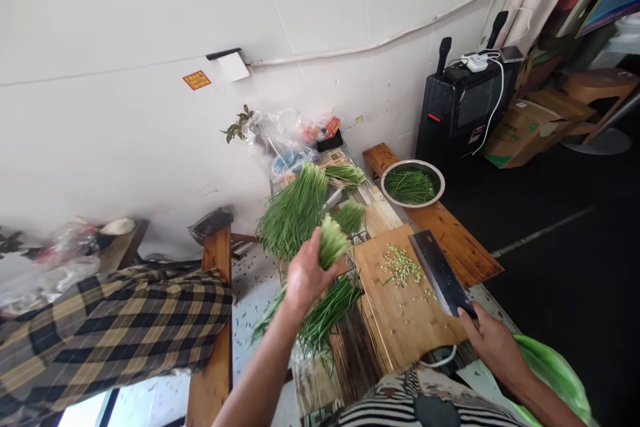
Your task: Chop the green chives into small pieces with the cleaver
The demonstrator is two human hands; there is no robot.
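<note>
My left hand (303,275) is wrapped round a bunch of garlic chives (332,243), its pale cut ends pointing away from me. Beneath that wrist, more dark green chives (327,313) lie on the table. My right hand (490,337) grips the handle of a cleaver (440,273), whose broad dark blade is over the right side of the wooden cutting board (400,320). Small pale green chopped pieces (401,267) lie on the board left of the blade. Beyond my left hand is a large pile of chives (295,210), with smaller bunches (350,215) beside it.
A metal bowl of green chives (413,183) stands on a wooden bench (450,240) to the right. Plastic bags (280,137) sit at the table's far end. A green basin (555,373) is at lower right. A black speaker (465,107) stands by the wall; plaid cloth (130,327) lies left.
</note>
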